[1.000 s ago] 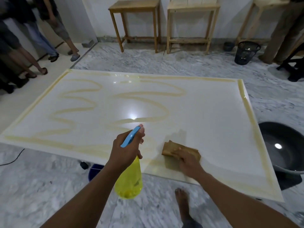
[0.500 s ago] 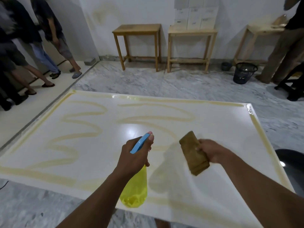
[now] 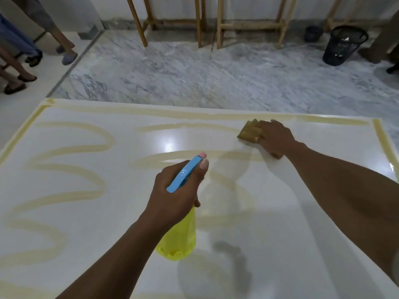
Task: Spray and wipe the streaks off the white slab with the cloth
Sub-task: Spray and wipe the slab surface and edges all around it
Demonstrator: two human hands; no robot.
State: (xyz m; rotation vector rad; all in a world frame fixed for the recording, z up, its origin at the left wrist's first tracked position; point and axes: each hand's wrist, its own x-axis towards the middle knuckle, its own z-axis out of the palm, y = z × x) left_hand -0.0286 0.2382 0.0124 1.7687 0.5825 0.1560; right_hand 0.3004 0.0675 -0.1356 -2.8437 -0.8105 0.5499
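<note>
Fingers of the left hand wrap tight round the neck of the spray bottle, forefinger up beside the blue trigger head. The bottle is held off the white slab, over its middle, probably kept in hand so more spray can go on without setting it down. Yellowish streaks loop across the slab's left half and band its edges. Most are untouched, so the job looks early. The right hand reaches to the far right part, fingers flat and spread on the folded brown cloth, pressing it onto the slab just beside the far edge band, likely to rub there. Streaks nearer the right arm look fainter. A black bin sits on the floor beyond, far right.
</note>
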